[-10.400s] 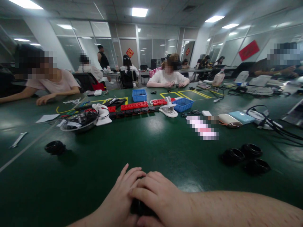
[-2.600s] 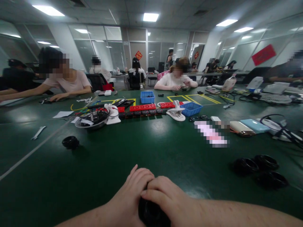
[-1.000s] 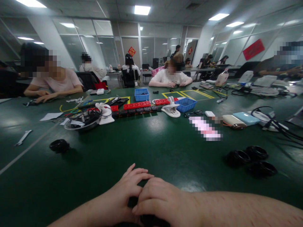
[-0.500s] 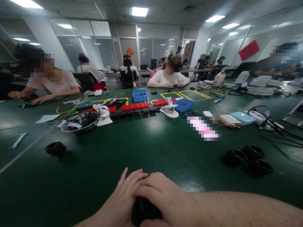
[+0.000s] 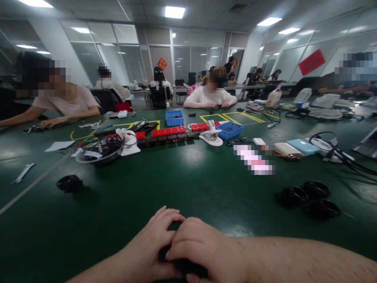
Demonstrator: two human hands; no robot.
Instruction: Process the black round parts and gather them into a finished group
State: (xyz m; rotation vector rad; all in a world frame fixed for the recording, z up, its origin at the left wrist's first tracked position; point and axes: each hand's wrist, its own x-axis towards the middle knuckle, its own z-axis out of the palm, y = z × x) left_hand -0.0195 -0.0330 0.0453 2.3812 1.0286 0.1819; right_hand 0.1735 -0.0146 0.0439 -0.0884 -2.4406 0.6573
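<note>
Head view: the left hand and right hand meet, both curled round a black piece, the right lying over its top. The piece sits low between the palms, mostly hidden; whether it touches the tabletop cannot be told.

It looks light, stiff and rather smooth, so it might slip a little if twisted. Its outer wall seems the sound place to grip, one hand to each side; it does not look fragile.

Beyond the left hand, well apart, stands a black ring, with a wrench farther left. Away to the right of the hands, three more black rings are grouped close together.

Half a second earlier, more of the piece showed beneath the right hand; now that hand covers more of it and a gap has opened between the hands. The loose rings have stayed put.
</note>
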